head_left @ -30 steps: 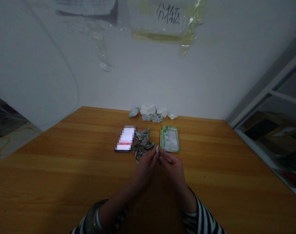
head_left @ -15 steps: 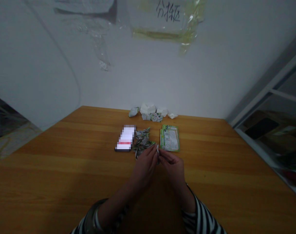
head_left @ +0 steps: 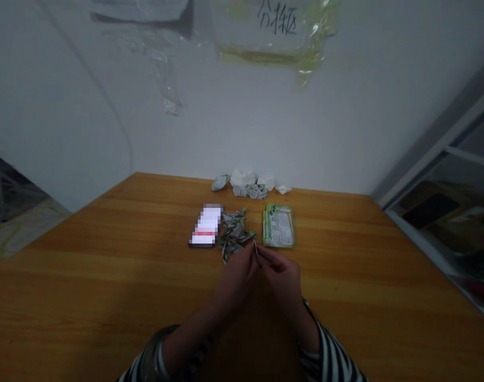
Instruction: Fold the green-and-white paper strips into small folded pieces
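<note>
The left hand [head_left: 237, 278] and right hand [head_left: 282, 277] clench a thin strip [head_left: 255, 248] upright in their shared grip; torn scraps [head_left: 234, 233] lie at eleven o'clock, a green packet [head_left: 279, 226] at one o'clock, on the worktop [head_left: 106, 276].

Left hand [head_left: 238, 279], right hand [head_left: 282, 277] close together, fingertips [head_left: 261, 251] meeting in pinch, forearms [head_left: 192, 337] angled inward.

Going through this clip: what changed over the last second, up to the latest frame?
The left hand and right hand drew slightly back toward the person, keeping their grip on a small pale scrap at the fingertips; it now looks thinner, perhaps turned edge-on. Nothing was let go. The torn green-and-white wrappers, phone, green packets and crumpled scraps stayed put.
</note>
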The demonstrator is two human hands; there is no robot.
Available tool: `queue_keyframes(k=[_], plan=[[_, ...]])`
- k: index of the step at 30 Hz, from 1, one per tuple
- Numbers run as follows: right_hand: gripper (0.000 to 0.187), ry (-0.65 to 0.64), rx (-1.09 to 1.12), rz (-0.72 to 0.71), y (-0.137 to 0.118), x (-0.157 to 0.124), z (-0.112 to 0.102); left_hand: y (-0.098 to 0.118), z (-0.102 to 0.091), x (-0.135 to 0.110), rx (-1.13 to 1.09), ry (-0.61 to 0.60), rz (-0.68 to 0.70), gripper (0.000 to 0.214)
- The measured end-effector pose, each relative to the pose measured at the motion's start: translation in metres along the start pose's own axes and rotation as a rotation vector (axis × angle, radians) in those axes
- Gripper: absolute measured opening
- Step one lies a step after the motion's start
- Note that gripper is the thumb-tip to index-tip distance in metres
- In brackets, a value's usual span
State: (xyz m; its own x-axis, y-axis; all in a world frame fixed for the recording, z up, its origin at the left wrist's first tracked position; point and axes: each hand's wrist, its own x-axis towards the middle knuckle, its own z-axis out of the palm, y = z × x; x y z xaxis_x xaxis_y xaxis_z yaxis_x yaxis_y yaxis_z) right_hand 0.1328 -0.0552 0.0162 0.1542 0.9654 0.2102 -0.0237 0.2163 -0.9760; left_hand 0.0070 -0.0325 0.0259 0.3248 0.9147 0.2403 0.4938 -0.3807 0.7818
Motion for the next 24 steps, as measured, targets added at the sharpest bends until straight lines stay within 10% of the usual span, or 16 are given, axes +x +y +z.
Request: queue_keyframes(k=[8, 19, 24], plan=[[0.025, 0.096, -0.181, -0.084, -0.004, 0.007, -0.016, -0.004, -0.004, 0.004, -0.231, -0.158, -0.036, 0.037], [0.033, -0.265, 0.091, 0.105, -0.008, 0.02, -0.03, -0.003, -0.024, 0.015, -0.406, 0.012, -0.087, 0.027], [0.054, -0.378, 0.06, 0.023, -0.016, 0.025, -0.04, -0.001, -0.038, 0.017, -0.581, -0.184, -0.157, 0.052]])
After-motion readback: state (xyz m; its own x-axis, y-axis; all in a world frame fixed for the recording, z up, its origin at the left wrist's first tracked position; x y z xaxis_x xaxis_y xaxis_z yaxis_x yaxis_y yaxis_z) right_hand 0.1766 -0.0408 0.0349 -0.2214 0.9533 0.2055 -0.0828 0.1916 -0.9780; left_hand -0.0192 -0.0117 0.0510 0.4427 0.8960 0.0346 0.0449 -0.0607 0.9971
